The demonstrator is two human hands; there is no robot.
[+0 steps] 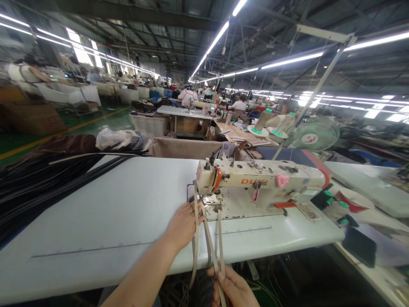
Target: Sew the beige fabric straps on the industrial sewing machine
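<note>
Head | my left hand (183, 222) lies beside the needle plate (211, 199), its fingers' grip I can't tell | my right hand (235, 288) has fingers closed on pale strips (209, 238) running up across the tabletop (128, 204) toward the sewing machine (233, 171) | I judge: lining up strips for stitching | next calls for even tension, straight feed

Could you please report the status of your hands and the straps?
Left hand beside sewing machine, strap crossing over it. Right hand pinching straps near table edge. Black strips far left, apart from hands.
</note>
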